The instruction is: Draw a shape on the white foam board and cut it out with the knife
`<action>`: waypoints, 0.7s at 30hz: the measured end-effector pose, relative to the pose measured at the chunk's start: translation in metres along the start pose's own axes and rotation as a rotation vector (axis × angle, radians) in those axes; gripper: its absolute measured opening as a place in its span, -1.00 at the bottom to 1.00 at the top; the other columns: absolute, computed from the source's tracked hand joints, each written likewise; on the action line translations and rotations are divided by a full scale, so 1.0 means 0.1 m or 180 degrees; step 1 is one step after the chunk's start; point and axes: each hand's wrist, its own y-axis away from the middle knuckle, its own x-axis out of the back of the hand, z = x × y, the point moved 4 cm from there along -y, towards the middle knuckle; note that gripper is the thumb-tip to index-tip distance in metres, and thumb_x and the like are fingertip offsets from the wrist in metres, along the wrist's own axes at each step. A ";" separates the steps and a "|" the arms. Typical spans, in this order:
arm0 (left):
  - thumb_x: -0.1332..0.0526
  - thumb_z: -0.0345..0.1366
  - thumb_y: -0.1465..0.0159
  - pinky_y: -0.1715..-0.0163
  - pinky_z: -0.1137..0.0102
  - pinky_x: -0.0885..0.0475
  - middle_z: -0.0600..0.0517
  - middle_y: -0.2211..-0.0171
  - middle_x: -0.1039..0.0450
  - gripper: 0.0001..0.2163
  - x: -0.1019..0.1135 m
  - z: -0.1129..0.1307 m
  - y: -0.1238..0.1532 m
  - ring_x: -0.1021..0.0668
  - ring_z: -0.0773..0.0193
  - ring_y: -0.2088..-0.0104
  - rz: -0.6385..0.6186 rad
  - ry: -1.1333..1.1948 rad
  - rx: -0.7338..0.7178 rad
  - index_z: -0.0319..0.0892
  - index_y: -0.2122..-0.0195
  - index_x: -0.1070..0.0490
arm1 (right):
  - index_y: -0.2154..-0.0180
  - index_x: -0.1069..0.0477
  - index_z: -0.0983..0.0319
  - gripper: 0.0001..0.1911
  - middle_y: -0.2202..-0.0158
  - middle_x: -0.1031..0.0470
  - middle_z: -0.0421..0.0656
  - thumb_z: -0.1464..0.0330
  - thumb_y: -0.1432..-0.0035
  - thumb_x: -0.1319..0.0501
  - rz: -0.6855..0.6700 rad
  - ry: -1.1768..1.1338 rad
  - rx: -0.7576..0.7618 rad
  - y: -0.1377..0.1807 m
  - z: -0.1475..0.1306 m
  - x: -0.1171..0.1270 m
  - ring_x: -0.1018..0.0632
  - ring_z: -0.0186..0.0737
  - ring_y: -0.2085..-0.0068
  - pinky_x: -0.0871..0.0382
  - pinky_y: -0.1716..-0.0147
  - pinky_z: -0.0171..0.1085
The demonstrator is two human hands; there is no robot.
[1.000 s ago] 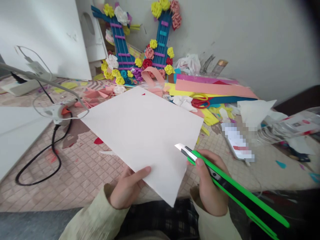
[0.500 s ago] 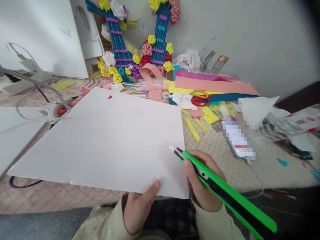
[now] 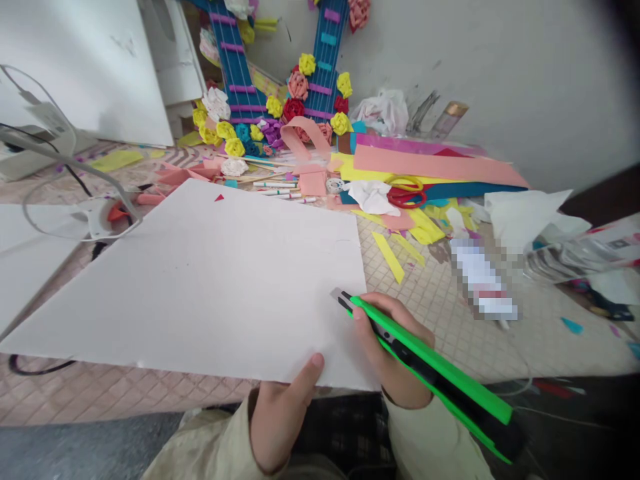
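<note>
A large white sheet of card point(image 3: 215, 280) lies nearly flat in front of me, above the tiled floor. My left hand point(image 3: 283, 417) grips its near edge, thumb on top and fingers underneath. My right hand point(image 3: 393, 350) is closed round a green utility knife point(image 3: 425, 367). The knife's bare blade tip rests over the sheet's right side, close to its right edge.
Blue guitar-shaped paper crafts with paper flowers point(image 3: 280, 93) lean on the wall. Coloured paper strips point(image 3: 430, 167), red scissors point(image 3: 405, 197), pens point(image 3: 280, 187) and scraps litter the floor behind. A phone point(image 3: 483, 280) lies to the right. Cables and a white device point(image 3: 100, 220) are at the left.
The sheet swung from a tilted diamond pose to lying flat and wide toward the left. My right hand brought the knife blade leftward onto the sheet.
</note>
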 end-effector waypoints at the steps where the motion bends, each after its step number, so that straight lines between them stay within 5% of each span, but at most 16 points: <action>1: -0.41 -0.21 0.08 -0.09 0.17 -0.29 -0.08 0.09 -0.49 -0.37 0.00 0.00 0.00 -0.46 0.05 0.00 -0.0007 -0.0030 -0.0013 -0.15 -0.05 -0.32 | 0.31 -0.42 0.21 -0.87 0.42 -0.54 -0.19 0.31 -0.07 -0.20 -0.0007 0.0017 -0.0001 0.00 0.00 -0.01 -0.54 -0.29 0.43 -0.46 0.35 -0.32; 21: -0.42 -0.16 0.12 -0.13 0.18 -0.21 -0.08 0.09 -0.50 -0.38 -0.03 0.10 0.02 -0.45 0.05 0.00 0.0009 -0.0281 0.0070 -0.17 0.00 -0.36 | 0.26 -0.40 0.17 -0.88 0.38 -0.54 -0.21 0.37 -0.09 -0.18 -0.0254 0.0424 0.0486 -0.02 -0.04 -0.02 -0.53 -0.28 0.39 -0.39 0.35 -0.29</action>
